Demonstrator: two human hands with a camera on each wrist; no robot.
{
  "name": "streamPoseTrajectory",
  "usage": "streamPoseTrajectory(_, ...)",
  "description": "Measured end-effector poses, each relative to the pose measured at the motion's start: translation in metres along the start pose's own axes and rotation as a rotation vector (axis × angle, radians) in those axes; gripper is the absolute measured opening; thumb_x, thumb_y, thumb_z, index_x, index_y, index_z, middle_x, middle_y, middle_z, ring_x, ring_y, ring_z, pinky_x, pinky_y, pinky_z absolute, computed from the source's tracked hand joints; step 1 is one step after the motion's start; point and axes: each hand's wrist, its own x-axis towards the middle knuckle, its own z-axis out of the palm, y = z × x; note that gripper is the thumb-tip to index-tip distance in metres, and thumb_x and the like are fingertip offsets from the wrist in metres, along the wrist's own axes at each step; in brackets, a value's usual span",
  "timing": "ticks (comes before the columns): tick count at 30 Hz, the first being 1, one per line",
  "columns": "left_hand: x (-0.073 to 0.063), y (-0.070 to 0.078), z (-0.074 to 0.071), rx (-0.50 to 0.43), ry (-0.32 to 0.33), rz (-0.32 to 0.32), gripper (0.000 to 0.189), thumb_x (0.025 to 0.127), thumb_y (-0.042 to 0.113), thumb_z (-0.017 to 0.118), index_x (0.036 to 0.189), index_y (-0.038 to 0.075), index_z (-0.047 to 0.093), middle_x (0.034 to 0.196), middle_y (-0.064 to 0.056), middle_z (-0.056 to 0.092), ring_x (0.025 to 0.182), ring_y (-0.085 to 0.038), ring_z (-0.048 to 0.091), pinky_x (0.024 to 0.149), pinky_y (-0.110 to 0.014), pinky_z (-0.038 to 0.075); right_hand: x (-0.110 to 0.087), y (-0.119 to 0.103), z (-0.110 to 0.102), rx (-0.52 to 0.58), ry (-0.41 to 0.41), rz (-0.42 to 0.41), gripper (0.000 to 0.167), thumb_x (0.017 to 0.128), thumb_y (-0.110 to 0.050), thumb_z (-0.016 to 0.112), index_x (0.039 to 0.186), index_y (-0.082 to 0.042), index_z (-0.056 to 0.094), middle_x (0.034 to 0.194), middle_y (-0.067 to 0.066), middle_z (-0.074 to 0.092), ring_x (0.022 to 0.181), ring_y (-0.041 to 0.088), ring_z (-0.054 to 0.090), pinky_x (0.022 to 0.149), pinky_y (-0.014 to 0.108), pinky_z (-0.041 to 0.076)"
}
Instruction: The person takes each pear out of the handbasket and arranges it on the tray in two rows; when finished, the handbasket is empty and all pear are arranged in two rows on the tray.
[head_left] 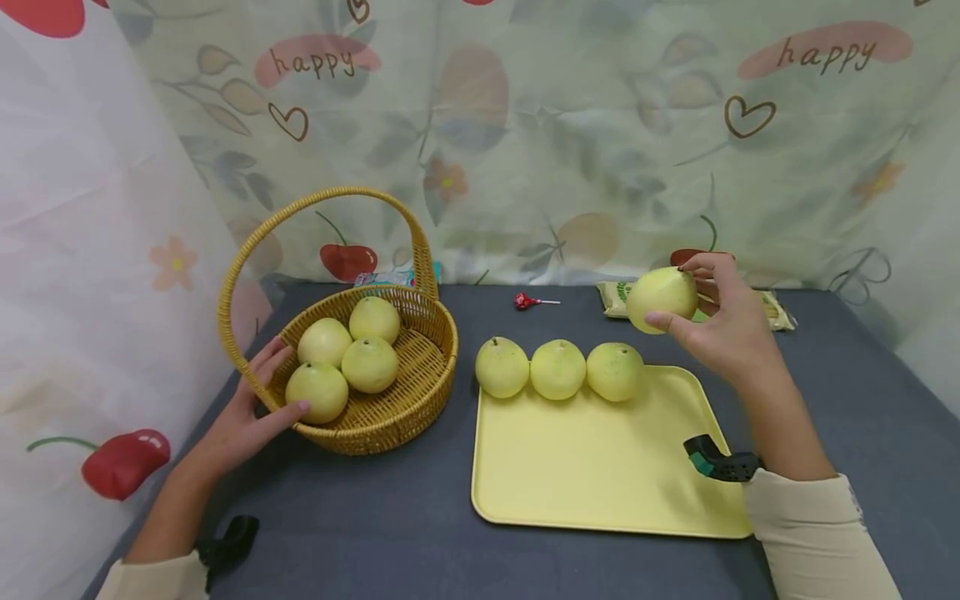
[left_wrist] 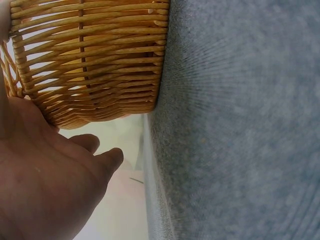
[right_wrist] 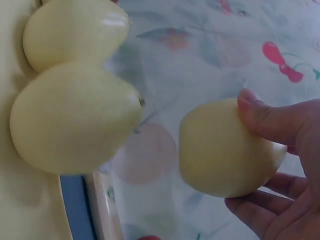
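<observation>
A pale yellow pear [head_left: 662, 300] is held up by my right hand [head_left: 723, 321], thumb on one side and fingers on the other, above the tray's far right corner. The right wrist view shows the same pear [right_wrist: 225, 150] gripped at its stem end. Three more pears [head_left: 558, 369] stand in a row along the far edge of the yellow tray [head_left: 592, 467]. My left hand [head_left: 243, 417] holds the rim of the wicker basket [head_left: 375, 440] at its left side, thumb over the edge, fingers outside. Several pears [head_left: 371, 365] lie in the basket's left and back part.
A red-wrapped lollipop [head_left: 527, 301] lies behind the tray. Behind the raised pear is a green and cream packet [head_left: 615, 298]; a blue packet [head_left: 386, 277] sits behind the basket. The basket's tall handle [head_left: 330, 193] arches upward. Printed curtains [head_left: 525, 167] border the grey table [head_left: 375, 517].
</observation>
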Motion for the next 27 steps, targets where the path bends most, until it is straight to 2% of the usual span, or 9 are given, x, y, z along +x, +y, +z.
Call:
streamPoseTrajectory(5, 0.001, -0.003, 0.0, 0.004, 0.001, 0.007, 0.08, 0.094, 0.011, 0.069, 0.159, 0.005, 0.023, 0.166, -0.013, 0.003, 0.147, -0.045, 0.006, 0.101, -0.074, 0.019, -0.001, 0.01, -0.013, -0.068, -0.02, 0.021, 0.071, 0.08, -0.012, 0.086, 0.134, -0.003, 0.042, 0.131, 0.019, 0.048, 0.122, 0.043, 0.05, 0.096, 0.057, 0.041)
streamPoseTrajectory(12, 0.001, -0.004, 0.002, 0.003, 0.007, -0.003, 0.081, 0.092, 0.009, 0.07, 0.159, 0.005, 0.024, 0.166, -0.014, 0.004, 0.146, -0.046, 0.007, 0.102, -0.075, 0.019, -0.003, 0.023, -0.023, -0.144, -0.125, 0.045, 0.077, 0.083, -0.019, 0.084, 0.138, 0.001, 0.034, 0.133, 0.029, 0.042, 0.122, 0.054, 0.045, 0.089, 0.065, 0.043)
streamPoseTrajectory(15, 0.0, -0.003, 0.001, 0.002, 0.01, -0.007, 0.081, 0.092, 0.01, 0.07, 0.159, 0.005, 0.024, 0.166, -0.015, 0.004, 0.146, -0.046, 0.007, 0.102, -0.075, 0.018, -0.002, 0.028, -0.024, -0.161, -0.21, 0.055, 0.081, 0.085, -0.016, 0.082, 0.144, 0.003, 0.029, 0.135, 0.033, 0.038, 0.123, 0.056, 0.042, 0.088, 0.064, 0.045)
streamPoseTrajectory(18, -0.001, -0.003, 0.0, 0.0, 0.012, -0.008, 0.081, 0.092, 0.009, 0.07, 0.159, 0.005, 0.024, 0.166, -0.014, 0.004, 0.147, -0.046, 0.006, 0.102, -0.075, 0.018, -0.001, 0.033, -0.024, -0.196, -0.323, 0.051, 0.08, 0.085, -0.016, 0.082, 0.144, 0.005, 0.032, 0.135, 0.033, 0.04, 0.12, 0.056, 0.045, 0.086, 0.062, 0.048)
streamPoseTrajectory(22, -0.001, -0.002, 0.0, -0.002, 0.011, -0.002, 0.081, 0.092, 0.009, 0.069, 0.159, 0.004, 0.024, 0.166, -0.015, 0.004, 0.147, -0.046, 0.006, 0.102, -0.074, 0.018, 0.0, 0.038, -0.023, -0.251, -0.449, 0.047, 0.073, 0.083, -0.021, 0.085, 0.135, 0.007, 0.043, 0.13, 0.029, 0.045, 0.116, 0.052, 0.051, 0.086, 0.059, 0.048)
streamPoseTrajectory(27, 0.0, -0.002, 0.0, 0.005, 0.005, -0.012, 0.081, 0.093, 0.01, 0.069, 0.159, 0.005, 0.023, 0.166, -0.015, 0.003, 0.147, -0.046, 0.006, 0.102, -0.075, 0.019, 0.0, 0.043, -0.021, -0.271, -0.528, 0.042, 0.07, 0.08, -0.024, 0.087, 0.126, 0.006, 0.044, 0.122, 0.027, 0.046, 0.106, 0.042, 0.05, 0.084, 0.054, 0.045)
